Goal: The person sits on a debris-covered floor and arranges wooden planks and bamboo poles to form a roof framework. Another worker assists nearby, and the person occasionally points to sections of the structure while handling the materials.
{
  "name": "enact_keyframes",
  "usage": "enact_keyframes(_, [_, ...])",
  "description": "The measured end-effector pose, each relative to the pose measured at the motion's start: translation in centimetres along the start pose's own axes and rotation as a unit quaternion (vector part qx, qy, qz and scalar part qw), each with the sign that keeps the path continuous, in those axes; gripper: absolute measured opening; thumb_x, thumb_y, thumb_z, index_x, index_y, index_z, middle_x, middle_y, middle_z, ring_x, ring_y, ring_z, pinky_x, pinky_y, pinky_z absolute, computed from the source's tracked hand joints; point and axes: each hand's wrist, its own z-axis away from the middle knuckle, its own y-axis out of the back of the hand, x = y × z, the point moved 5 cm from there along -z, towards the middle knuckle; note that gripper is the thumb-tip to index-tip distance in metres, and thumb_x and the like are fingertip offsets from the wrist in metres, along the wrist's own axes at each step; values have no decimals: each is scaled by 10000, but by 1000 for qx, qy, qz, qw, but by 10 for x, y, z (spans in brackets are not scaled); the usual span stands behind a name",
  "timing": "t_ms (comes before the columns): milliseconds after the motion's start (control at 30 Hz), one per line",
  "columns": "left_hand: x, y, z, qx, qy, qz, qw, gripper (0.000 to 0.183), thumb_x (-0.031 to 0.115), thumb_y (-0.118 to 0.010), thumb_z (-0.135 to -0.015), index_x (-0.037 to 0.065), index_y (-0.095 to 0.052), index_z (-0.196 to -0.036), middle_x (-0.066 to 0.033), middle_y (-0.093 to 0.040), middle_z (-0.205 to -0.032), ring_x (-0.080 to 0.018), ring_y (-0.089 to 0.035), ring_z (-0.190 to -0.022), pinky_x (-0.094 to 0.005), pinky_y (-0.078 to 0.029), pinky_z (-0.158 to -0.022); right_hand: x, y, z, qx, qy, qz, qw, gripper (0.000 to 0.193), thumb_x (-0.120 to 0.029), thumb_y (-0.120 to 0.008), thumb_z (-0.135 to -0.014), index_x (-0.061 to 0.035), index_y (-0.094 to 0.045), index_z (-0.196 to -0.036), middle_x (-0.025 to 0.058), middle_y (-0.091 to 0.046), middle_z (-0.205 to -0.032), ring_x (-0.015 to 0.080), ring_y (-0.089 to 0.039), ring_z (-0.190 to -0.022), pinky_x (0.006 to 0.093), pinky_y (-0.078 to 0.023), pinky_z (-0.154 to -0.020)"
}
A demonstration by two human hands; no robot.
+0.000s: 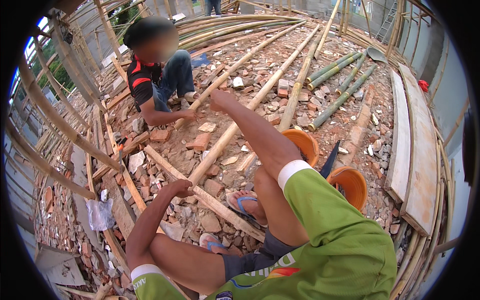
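My left hand (178, 189) has its fingers curled in, close to the near end of a long peeled bamboo pole (227, 139). A flat wooden strip (220, 208) crosses just under that end, and whatever the fingers grip is hidden. Stretched out ahead, my right hand (221, 101) is closed between that pole and another bamboo pole (239, 71); I cannot make out anything in it. Opposite me a person (150, 80) in a black and red shirt squats, one hand (187, 115) at the near end of the second pole.
Broken brick rubble (210, 222) covers the ground. Two orange buckets (352, 182) stand by my right knee, a dark blade-like piece (330, 159) between them. Green bamboo lengths (345, 95), a shovel (376, 55) and long boards (419, 155) lie right. Slanted bamboo props (62, 129) rise left.
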Motion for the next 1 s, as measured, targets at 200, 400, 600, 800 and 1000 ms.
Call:
enact_keyframes(200, [-20,-14,-5,60,-34,-11,998,580,408,-663,-798,3,-575,-1204,-187,-665,-1024,-313,-642,-948,-386,-505,-803,-8,-2,1,-29,8,-14,999,304,-137,-532,-793,52,-619,-1015,231,-664,-1013,323,-695,-786,404,-555,-730])
enact_keyframes(400, [-33,-25,-1,52,-31,-8,998,589,407,-652,-800,7,-565,-1224,-199,-641,-1080,-326,-619,-1001,-392,-486,-861,-14,-2,4,-10,23,-7,1000,282,-147,-523,-812,38,-610,-1006,214,-672,-976,303,-697,-720,402,-559,-692])
enact_keyframes(600, [-14,-16,2,-45,35,-34,998,648,442,-620,-813,37,-509,-1306,-195,-571,-1248,-333,-546,-1164,-414,-455,-960,-10,-21,-9,-17,27,26,999,242,-188,-551,-839,4,-651,-947,169,-691,-822,264,-694,-686,379,-549,-665])
enact_keyframes(800, [3,-2,-7,5,-12,-25,1000,568,426,-654,-809,13,-582,-1191,-206,-641,-1054,-352,-617,-1005,-423,-498,-827,37,-48,-49,-52,67,181,980,313,-111,-562,-811,-58,-618,-1114,103,-705,-850,243,-653,-605,340,-520,-529])
enact_keyframes(1000, [-14,-10,-11,16,4,-39,999,571,413,-657,-810,-4,-576,-1190,-211,-644,-1068,-359,-615,-1019,-427,-496,-842,16,-38,-31,-86,8,-30,996,528,-20,-432,-812,-10,-378,-1337,228,-665,-975,273,-643,-543,375,-517,-447])
